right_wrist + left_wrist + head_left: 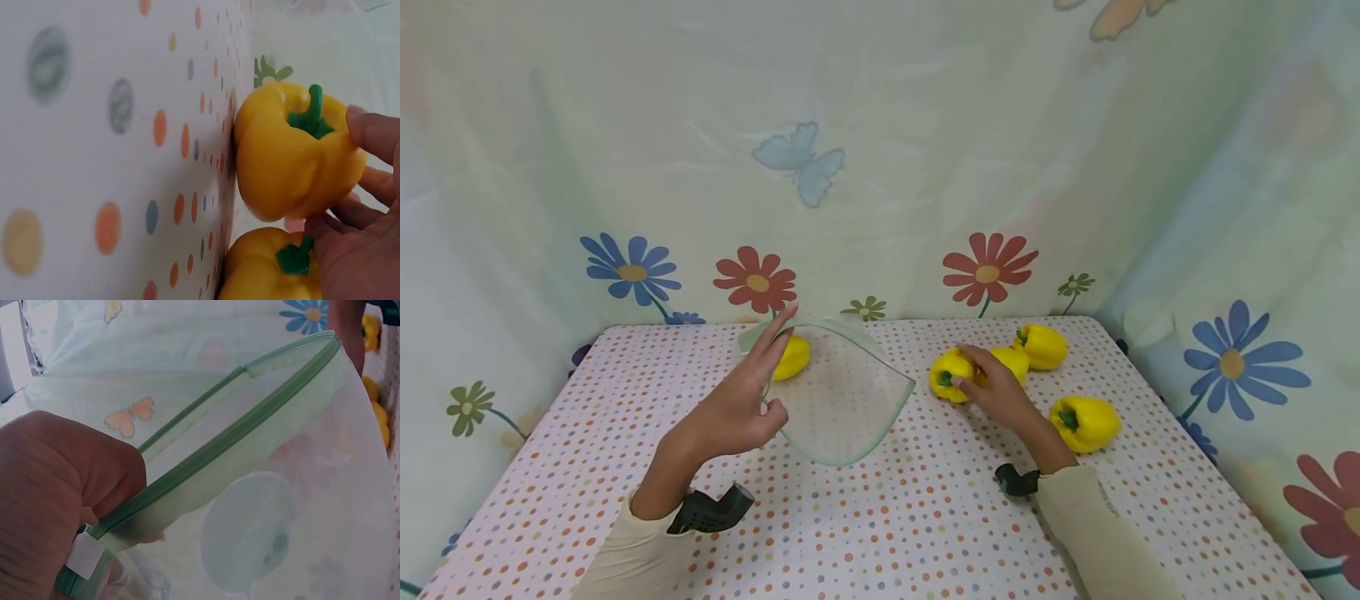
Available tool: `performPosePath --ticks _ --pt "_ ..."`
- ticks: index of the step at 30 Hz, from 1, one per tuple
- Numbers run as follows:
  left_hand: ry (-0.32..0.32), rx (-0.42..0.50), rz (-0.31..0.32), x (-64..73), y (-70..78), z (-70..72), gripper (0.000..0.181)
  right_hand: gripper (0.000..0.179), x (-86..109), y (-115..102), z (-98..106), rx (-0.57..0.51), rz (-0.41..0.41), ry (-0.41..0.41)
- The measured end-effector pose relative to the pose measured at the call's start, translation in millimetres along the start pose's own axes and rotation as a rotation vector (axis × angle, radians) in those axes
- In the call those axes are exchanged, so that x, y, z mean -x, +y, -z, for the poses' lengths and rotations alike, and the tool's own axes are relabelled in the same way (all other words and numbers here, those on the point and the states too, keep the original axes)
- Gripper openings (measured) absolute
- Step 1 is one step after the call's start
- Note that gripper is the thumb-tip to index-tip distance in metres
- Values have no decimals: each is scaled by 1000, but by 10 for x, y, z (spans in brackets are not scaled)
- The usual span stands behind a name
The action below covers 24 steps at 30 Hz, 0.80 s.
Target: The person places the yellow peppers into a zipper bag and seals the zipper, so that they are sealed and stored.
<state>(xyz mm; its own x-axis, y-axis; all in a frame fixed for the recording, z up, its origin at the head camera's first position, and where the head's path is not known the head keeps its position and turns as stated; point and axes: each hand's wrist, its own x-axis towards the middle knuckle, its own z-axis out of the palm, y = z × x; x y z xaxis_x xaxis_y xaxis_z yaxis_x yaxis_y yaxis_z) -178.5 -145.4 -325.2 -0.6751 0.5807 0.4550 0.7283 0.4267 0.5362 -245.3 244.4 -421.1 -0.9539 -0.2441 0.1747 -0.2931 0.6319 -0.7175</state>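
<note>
My left hand (730, 417) holds a clear zip bag (850, 417) with a green rim by its left edge. In the left wrist view the bag's mouth is spread, and a white slider (85, 555) sits near the fingers. One yellow bell pepper (795, 358) shows behind or within the bag; I cannot tell which. On the right, my right hand (1000, 396) grips a yellow bell pepper (294, 162) with thumb and fingers around its side. It sits at or just above the table, stem facing me.
A second pepper (1013, 362) lies right behind the right hand, with another pepper (1043, 346) farther back. Near the right forearm is one more pepper (1085, 423). A dotted cloth covers the table (865, 533); flowered curtains (880, 208) surround it.
</note>
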Motion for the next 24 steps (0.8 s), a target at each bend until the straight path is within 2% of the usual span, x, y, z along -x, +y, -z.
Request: performPosePath --ticks 3,9,15,21,24 --pt "7 -4 -10 4 4 2 87 63 -31 -23 0 -14 -15 -11" --pt "18 -12 -26 -11 1 8 90 58 -64 -66 35 1 -49 -37" --pt "22 -2 -27 -13 -10 17 92 63 -103 -79 10 17 -78 -60" --pt "20 7 -30 -14 -4 18 93 67 -92 -117 -12 60 -75 -41" --pt "10 8 -32 -19 -12 7 92 68 -45 -149 11 35 -81 -27"
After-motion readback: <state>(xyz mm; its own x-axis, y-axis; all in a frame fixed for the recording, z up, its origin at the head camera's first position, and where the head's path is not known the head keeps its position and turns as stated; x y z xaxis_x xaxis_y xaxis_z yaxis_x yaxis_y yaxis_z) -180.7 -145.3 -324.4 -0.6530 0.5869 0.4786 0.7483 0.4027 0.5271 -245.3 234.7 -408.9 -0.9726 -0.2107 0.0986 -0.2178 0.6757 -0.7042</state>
